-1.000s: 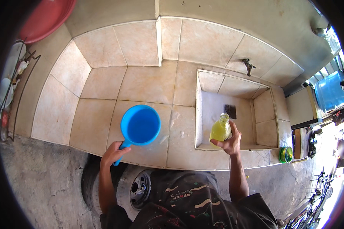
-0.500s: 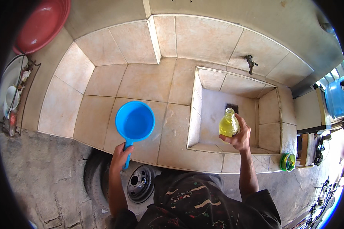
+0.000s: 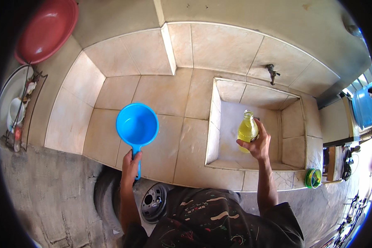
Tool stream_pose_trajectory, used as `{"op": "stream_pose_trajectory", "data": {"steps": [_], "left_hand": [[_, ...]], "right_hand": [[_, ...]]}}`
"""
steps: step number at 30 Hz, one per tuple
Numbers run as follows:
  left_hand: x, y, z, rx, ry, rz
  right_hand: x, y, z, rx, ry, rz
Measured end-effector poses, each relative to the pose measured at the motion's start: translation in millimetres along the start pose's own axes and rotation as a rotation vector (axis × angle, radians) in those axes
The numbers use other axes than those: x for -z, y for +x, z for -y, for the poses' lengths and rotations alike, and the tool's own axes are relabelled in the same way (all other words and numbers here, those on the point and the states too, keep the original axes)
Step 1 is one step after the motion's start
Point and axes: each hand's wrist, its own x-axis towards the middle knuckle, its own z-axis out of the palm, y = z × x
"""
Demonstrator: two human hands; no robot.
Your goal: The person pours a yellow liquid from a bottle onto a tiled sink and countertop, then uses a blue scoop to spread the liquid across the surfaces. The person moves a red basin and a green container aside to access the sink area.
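A blue plastic dipper (image 3: 137, 125) is gripped by its handle in my left hand (image 3: 130, 167), above the tiled counter near its front edge. Its bowl faces up, and I see no contents in it. On the right, my right hand (image 3: 258, 144) wraps round a clear glass bottle (image 3: 248, 129) with yellow-green liquid inside. The bottle's mouth is uncapped and points away from me. It is held over the tiled sink (image 3: 231, 161), whose dark drain is mostly hidden behind the bottle and hand.
A metal tap (image 3: 271, 74) juts from the wall behind the sink. By the counter's right front corner stands a green container (image 3: 313, 178). A tire (image 3: 105, 198) and a wheel rim (image 3: 153, 202) lie below the counter. One red basin (image 3: 47, 33) is at the far left.
The dipper has moved slightly left and away from me. The bottle now shows more of its length, its mouth a little farther away. Both hands keep their hold.
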Motion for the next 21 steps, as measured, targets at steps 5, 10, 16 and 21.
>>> {"op": "stream_pose_trajectory", "data": {"steps": [5,10,16,21], "left_hand": [[-24.0,17.8,-16.4,-0.067,-0.023,0.083],[-44.6,56.2,-44.8,-0.081,-0.027,0.181],[-71.4,71.5,-55.4,-0.111,-0.024,0.295],[-83.6,73.2,-43.7,-0.122,-0.035,0.365]], "right_hand": [[-4.7,-17.8,3.5,-0.145,0.078,-0.067],[9.9,-39.6,0.3,-0.144,0.017,-0.131],[26.3,-66.6,-3.2,-0.244,-0.001,-0.25],[29.0,-82.1,-3.5,-0.33,-0.012,-0.294]]}}
